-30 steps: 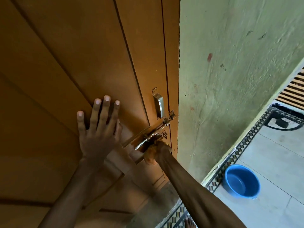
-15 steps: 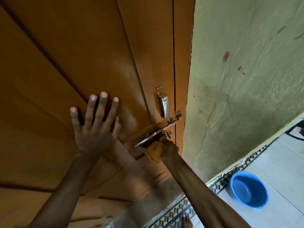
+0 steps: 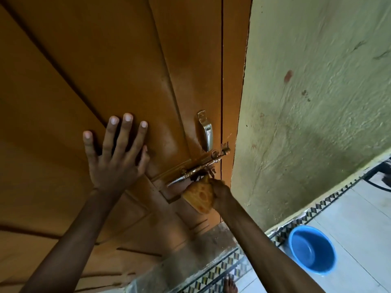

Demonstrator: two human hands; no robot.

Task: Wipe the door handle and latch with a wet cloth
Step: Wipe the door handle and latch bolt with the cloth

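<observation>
Head view: left hand (image 3: 115,163) rests flat on the orange door (image 3: 95,81), fingers spread. Right hand (image 3: 221,192) grips a bunched yellow cloth (image 3: 200,196) touching the shiny latch (image 3: 198,169), at six o'clock from the silver handle (image 3: 207,134).

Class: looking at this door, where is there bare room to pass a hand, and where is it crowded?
Free: door above the left hand; strip between that hand and the handle. Crowded: at the latch, where the right hand presses the cloth.

The cloth (image 3: 200,196) has slid rightward beneath the latch (image 3: 198,168).
</observation>
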